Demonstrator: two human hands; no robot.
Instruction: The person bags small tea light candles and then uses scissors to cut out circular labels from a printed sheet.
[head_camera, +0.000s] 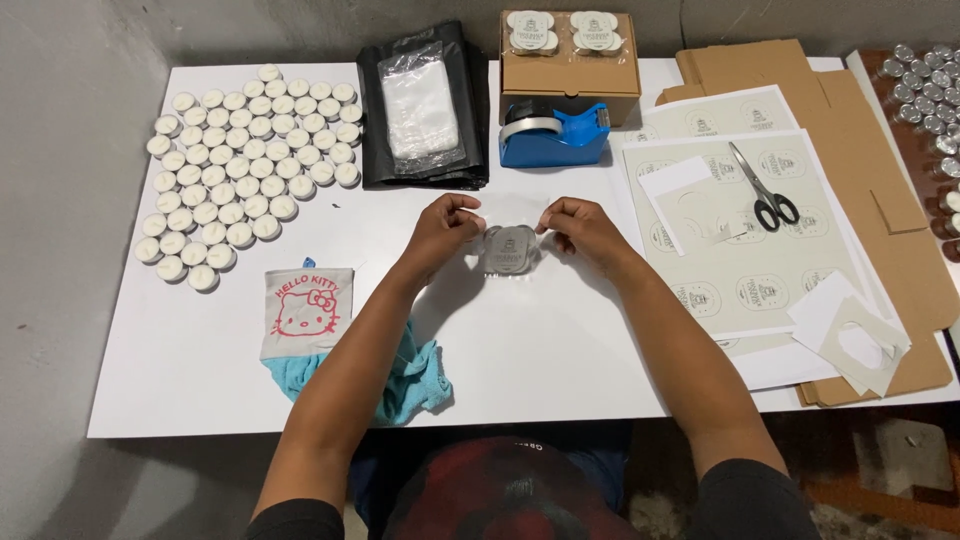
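My left hand (445, 228) and my right hand (580, 226) meet over the middle of the white table (560, 340). Together they pinch the two top corners of a small clear bag (510, 252) that holds a grey labelled pack of tealights. The bag rests on the table between my hands. Each hand's fingers are closed on a corner of the bag.
Several white tealights (245, 165) lie grouped at the left. A black bag with clear pouches (422, 105), a blue tape dispenser (553, 135) and a cardboard box (570, 55) stand at the back. Scissors (765, 190) lie on label sheets (740, 260) right. A cloth (310, 320) lies near left.
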